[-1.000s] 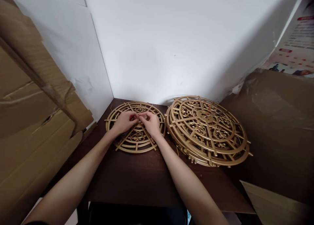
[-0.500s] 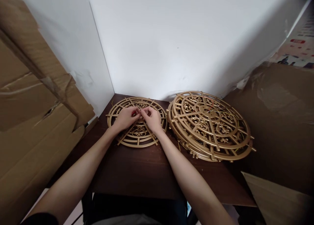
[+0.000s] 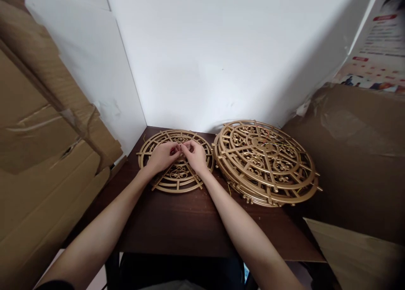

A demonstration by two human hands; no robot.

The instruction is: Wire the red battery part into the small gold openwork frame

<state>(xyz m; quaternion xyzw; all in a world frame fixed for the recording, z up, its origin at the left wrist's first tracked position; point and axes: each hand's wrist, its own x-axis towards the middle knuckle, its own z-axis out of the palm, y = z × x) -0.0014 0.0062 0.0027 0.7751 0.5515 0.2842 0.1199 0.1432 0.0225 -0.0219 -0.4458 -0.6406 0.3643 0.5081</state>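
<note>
A round gold openwork lattice panel (image 3: 177,186) lies flat on the dark brown table, with scrollwork between its rings and spokes. Over its centre, my left hand (image 3: 164,155) and my right hand (image 3: 195,155) meet fingertip to fingertip. Both are closed in a pinch. A thin red wire (image 3: 173,150) shows at the left fingers, and a bit of red also appears by the right fingertips. The fingers hide the exact grip and most of the panel's middle.
To the right stands a tilted stack of similar gold panels (image 3: 268,155), with thin red and yellow wires on top. Cardboard (image 3: 41,125) borders the left side, and a brown box (image 3: 357,155) the right. A white wall (image 3: 202,62) rises behind the table (image 3: 177,231).
The view has shifted slightly, so the panels sit a little lower and the stack further left. Both hands stay pinched together over the panel's centre, with only small finger movement.
</note>
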